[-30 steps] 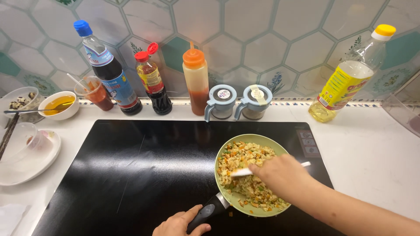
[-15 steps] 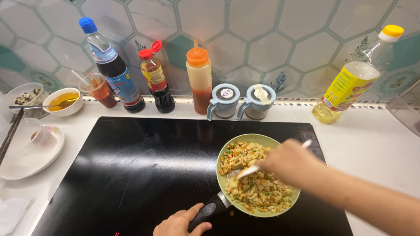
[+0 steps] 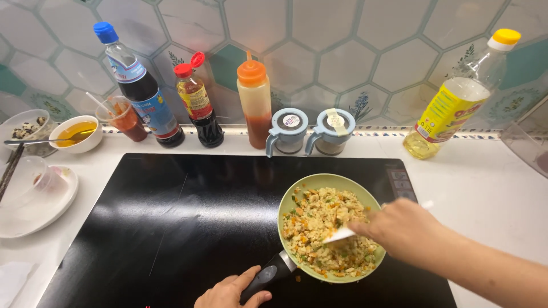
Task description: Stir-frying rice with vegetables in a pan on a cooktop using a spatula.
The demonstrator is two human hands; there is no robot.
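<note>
View from above onto a white counter with a black glass cooktop filling the centre of the frame. In the lower right of the cooktop sits a small pale green frying pan full of fried rice flecked with orange and green bits. Its dark handle points toward the lower centre of the frame.

The left hand, at the bottom centre edge, has its grip closed around the end of the pan handle, thumb lying along the top. The right hand reaches in from the lower right, its grip closed on a white spatula whose flat blade rests in the rice at the right side of the pan; the end of its handle pokes out behind the hand.

Along the tiled wall at the top of the frame stands a row of containers: a tall dark sauce bottle with a blue cap, a smaller dark bottle with a red cap, an orange squeeze bottle, two small grey-lidded jars, and, in the upper right, a yellow-capped oil bottle.

At the far left are a small white bowl of yellow liquid, a plastic cup of red sauce, and a white plate holding a clear plastic cup lying on its side.
</note>
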